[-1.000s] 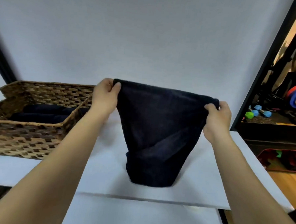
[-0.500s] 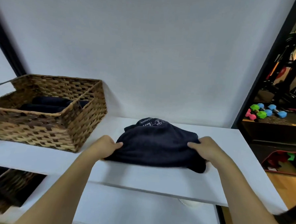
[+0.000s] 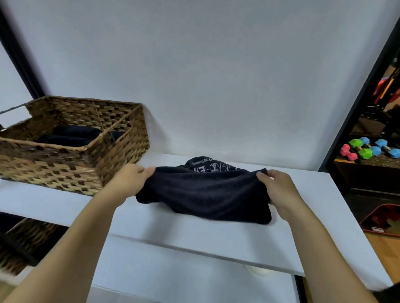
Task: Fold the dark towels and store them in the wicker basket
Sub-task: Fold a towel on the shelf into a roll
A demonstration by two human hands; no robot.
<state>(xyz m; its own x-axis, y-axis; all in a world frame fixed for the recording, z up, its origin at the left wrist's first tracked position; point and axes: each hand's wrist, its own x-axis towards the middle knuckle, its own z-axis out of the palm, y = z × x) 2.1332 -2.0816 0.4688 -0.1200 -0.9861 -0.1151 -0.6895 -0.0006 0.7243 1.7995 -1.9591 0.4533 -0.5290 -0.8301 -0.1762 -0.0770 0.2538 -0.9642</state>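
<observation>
A white table spans the middle before a pale wall. At three o'clock, coloured dumbbells lie on a dark shelf. Beneath them, at four o'clock, sits a red-edged mat on wooden floor.

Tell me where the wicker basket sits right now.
In the head view the wicker basket stands on the left of the white shelf, against the wall, just left of the dark towel and beside the left hand.

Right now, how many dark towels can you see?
3: one towel on the white shelf, held by both hands; two folded towels inside the wicker basket. More may be hidden.
</observation>
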